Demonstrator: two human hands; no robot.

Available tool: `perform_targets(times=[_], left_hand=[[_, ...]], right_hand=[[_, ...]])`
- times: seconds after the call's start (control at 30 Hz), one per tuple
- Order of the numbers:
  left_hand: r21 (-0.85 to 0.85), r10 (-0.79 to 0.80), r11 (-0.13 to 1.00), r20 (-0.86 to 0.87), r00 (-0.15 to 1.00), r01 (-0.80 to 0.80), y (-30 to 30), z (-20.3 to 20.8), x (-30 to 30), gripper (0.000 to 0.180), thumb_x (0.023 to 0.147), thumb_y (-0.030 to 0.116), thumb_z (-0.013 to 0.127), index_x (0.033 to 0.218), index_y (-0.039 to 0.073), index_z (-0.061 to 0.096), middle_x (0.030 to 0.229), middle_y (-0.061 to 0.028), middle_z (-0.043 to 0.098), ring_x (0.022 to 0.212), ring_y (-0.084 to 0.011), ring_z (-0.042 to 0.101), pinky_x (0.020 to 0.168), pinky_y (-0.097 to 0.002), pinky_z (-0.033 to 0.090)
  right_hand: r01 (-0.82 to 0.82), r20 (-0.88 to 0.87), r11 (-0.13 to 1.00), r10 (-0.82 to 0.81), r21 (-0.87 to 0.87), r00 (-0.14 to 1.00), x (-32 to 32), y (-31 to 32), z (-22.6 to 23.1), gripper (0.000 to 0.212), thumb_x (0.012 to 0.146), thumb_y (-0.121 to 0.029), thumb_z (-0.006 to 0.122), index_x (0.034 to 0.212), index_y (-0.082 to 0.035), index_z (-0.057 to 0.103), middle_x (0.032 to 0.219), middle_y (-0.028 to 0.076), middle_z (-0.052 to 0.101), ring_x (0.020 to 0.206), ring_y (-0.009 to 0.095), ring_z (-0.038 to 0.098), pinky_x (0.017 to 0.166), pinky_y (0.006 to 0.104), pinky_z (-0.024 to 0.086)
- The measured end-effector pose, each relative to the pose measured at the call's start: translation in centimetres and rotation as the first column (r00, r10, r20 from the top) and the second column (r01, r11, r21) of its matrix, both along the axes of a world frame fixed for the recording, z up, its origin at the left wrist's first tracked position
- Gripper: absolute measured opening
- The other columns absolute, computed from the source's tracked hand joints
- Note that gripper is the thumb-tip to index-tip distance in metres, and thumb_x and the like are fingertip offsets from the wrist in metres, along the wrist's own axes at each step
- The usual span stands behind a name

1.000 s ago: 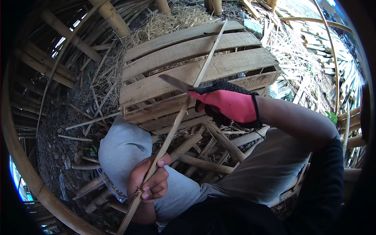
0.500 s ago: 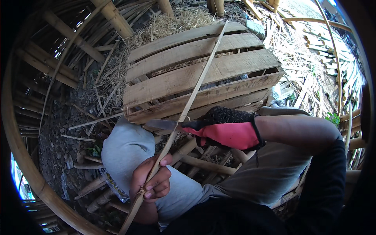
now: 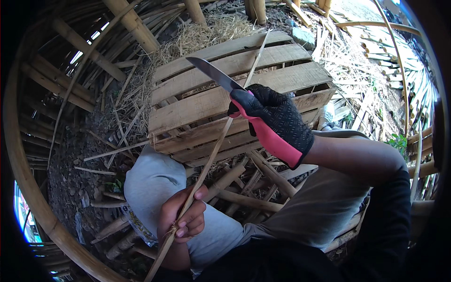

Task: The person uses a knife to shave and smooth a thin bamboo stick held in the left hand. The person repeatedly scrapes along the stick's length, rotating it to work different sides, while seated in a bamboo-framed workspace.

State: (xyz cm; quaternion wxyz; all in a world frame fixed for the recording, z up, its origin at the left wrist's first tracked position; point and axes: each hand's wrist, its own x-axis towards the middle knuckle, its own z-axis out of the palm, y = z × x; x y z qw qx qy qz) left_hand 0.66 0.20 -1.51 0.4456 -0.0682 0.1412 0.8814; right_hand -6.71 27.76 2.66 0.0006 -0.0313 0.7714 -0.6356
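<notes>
A long, thin bamboo strip runs slantwise from the lower edge up across the wooden crate. My bare left hand is closed around its lower part, above my knee; shavings curl beside the fingers at a rough spot. My right hand, in a pink and black glove, grips a knife whose broad blade points up and to the left over the crate. The glove overlaps the strip near mid-length, and the knife's handle is hidden inside the fist. Whether the blade touches the strip I cannot tell.
The slatted wooden crate stands just beyond my knees. Straw lies behind it. Bamboo poles stand at the far left, and a pile of cut bamboo lies at the right. A curved pole bends around the left side.
My right hand has moved up and away along the strip, and the knife has swung from nearly level to pointing upward. My left hand keeps its hold in about the same place.
</notes>
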Motion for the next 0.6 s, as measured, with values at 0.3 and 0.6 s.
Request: perform_targets(times=[0.3,0.6], left_hand=[[0.098,0.004,0.995,0.053,0.999,-0.009,0.7,0.0,0.1,0.025,0.107,0.023,0.026,0.108,0.001,0.04,0.057,-0.0089,0.05,0.034,-0.0146,0.048,0.028,-0.0224,0.032],[0.24,-0.018,0.971,0.062,0.998,0.002,0.3,-0.5,-0.1,0.026,0.105,0.023,0.026,0.11,0.0,0.039,0.062,-0.0106,0.053,0.042,-0.0178,0.058,0.03,-0.0233,0.041]], right_hand=[[-0.083,-0.352,0.811,0.341,0.579,0.872,-1.7,-1.1,-3.2,0.033,0.094,-0.043,0.063,0.103,-0.012,0.07,0.09,0.014,0.069,0.085,0.035,0.069,0.075,0.0434,0.055],[0.002,-0.401,0.705,0.4,0.709,0.824,-3.9,-0.4,-2.7,0.033,0.09,-0.044,0.069,0.099,-0.012,0.072,0.087,0.011,0.069,0.079,0.034,0.07,0.071,0.0426,0.056]])
